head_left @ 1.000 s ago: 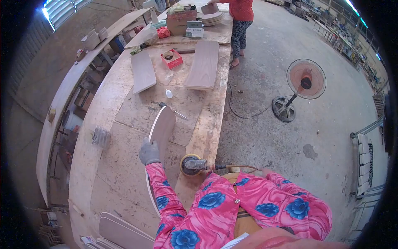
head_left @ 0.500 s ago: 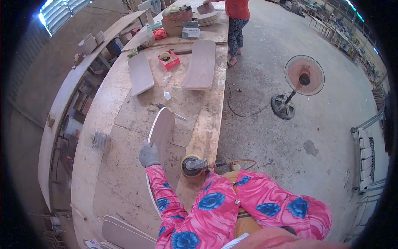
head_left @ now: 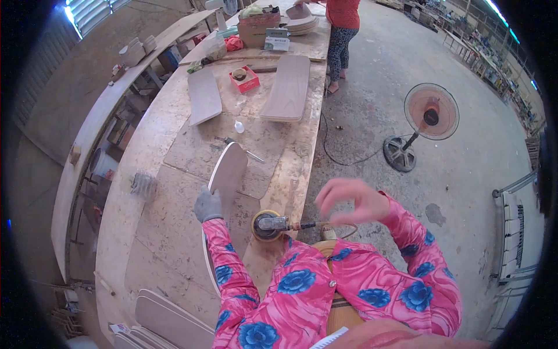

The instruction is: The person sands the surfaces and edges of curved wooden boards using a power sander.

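Note:
My left hand (head_left: 208,205), in a grey glove, grips the edge of a curved wooden panel (head_left: 228,174) tilted up on the workbench. My sleeve hides part of the panel's lower half. My bare right hand (head_left: 351,200) is raised in the air to the right of the bench edge, its fingers curved and apart, slightly blurred, with nothing in them. Between the hands, near the bench edge, a round orbital sander (head_left: 269,225) rests on its yellow-rimmed pad with its hose running right. Beyond the panel lie a thin metal-tipped tool (head_left: 254,156) and a small white bottle (head_left: 239,127).
More curved panels (head_left: 287,87) lie farther up the workbench (head_left: 148,232), beside a red box (head_left: 244,79) holding a roll. Stacked panels (head_left: 174,317) stand at the near left. A pedestal fan (head_left: 430,113) stands on the floor to the right. Another person (head_left: 343,35) stands at the far end.
My right hand has come up into view, rising beside the bench edge to the right of the sander. My left hand keeps its grip on the panel. The view has shifted slightly.

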`<move>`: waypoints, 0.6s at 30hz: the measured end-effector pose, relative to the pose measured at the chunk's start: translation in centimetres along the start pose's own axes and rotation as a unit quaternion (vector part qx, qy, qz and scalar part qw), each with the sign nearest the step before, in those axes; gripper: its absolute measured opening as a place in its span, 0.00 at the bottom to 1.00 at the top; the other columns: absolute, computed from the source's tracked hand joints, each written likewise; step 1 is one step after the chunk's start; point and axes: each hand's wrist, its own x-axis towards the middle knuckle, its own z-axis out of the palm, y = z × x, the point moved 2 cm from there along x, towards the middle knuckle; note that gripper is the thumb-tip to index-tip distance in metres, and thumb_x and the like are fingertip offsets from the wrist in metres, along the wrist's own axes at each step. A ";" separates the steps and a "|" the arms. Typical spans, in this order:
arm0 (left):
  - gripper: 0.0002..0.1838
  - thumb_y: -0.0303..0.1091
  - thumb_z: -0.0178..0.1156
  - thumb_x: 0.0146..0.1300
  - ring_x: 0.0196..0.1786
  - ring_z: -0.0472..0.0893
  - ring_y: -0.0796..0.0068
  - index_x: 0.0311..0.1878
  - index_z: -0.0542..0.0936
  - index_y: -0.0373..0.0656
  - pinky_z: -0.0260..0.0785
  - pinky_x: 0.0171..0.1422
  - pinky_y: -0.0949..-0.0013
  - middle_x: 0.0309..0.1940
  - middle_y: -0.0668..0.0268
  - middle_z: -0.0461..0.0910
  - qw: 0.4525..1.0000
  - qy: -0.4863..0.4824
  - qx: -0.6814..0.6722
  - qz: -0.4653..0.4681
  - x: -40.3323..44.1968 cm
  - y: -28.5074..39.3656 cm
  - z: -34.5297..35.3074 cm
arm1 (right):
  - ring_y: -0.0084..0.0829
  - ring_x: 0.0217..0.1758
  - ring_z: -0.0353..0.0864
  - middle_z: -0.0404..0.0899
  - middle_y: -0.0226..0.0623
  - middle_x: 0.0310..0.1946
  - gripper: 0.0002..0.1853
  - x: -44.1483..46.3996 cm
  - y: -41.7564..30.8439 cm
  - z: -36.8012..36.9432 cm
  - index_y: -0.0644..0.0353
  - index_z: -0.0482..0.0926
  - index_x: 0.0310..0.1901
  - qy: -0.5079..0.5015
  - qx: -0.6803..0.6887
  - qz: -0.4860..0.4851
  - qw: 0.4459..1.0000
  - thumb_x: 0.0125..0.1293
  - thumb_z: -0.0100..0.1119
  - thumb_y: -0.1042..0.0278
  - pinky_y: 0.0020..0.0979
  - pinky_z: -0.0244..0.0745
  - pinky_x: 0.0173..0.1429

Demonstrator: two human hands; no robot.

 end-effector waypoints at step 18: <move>0.18 0.48 0.59 0.58 0.39 0.83 0.49 0.42 0.74 0.42 0.74 0.43 0.50 0.35 0.50 0.82 1.000 0.008 0.014 -0.008 -0.4 0.5 -0.1 | 0.39 0.37 0.75 0.72 0.41 0.37 0.15 5.2 -11.8 6.7 0.62 0.78 0.37 -0.345 0.345 -0.285 0.825 0.68 0.54 0.56 0.35 0.70 0.37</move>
